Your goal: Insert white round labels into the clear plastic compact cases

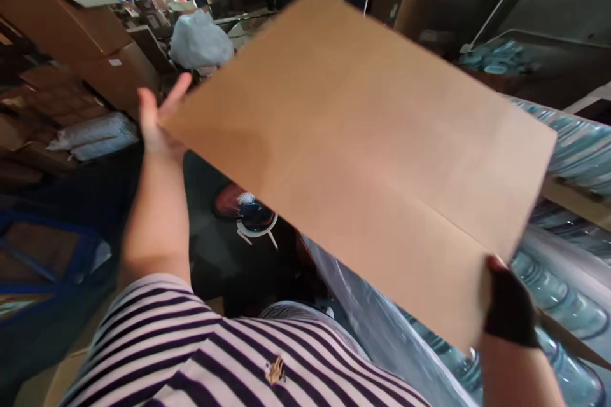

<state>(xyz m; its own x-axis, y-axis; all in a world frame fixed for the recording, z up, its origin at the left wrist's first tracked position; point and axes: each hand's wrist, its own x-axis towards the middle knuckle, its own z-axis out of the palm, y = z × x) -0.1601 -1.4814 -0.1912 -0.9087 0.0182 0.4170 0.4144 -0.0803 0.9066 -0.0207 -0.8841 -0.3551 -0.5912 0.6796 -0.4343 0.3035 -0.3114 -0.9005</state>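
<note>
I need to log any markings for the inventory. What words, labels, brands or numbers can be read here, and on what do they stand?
None can be read.
cardboard sheet: its visible face is plain, no print.
white label on a stacked carton: too small and blurred.
small emblem on the striped shirt: no legible letters.

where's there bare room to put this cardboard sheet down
Little shows. The cardboard sheet, held by the left hand and right hand, hides the middle. Right: crowded with wrapped blue glassware. Left: stacked cartons. Only the dark floor strip by the fan looks bare.
</note>
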